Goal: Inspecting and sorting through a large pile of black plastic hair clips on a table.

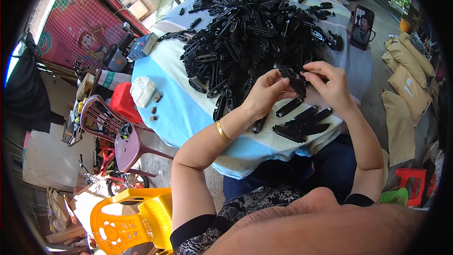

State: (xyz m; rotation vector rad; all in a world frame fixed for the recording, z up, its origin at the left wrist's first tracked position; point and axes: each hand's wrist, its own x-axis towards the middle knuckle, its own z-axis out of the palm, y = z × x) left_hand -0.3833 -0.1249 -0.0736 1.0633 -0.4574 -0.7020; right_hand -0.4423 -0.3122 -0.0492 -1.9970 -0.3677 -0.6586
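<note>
Just above the table's near edge, my left hand (267,92) is closed on a black elongated plastic part (294,82), gripped between thumb and fingers. My right hand (331,84) pinches with thumb and index finger at the right side of that part. Whatever small piece those fingertips hold is too small to make out. Beneath my hands, several similar black parts (304,123) lie in a loose cluster on the cloth. A large heap of black plastic parts (236,38) covers the middle and far side of the table, just beyond my hands.
A striped cloth (165,108) covers the round table. On its left lie a white crumpled bag (142,91), small brown pieces (153,110) and a blue-grey box (143,46). A phone (362,27) stands upright at the right. Chairs (130,148) are left; tan sacks (406,89) are right.
</note>
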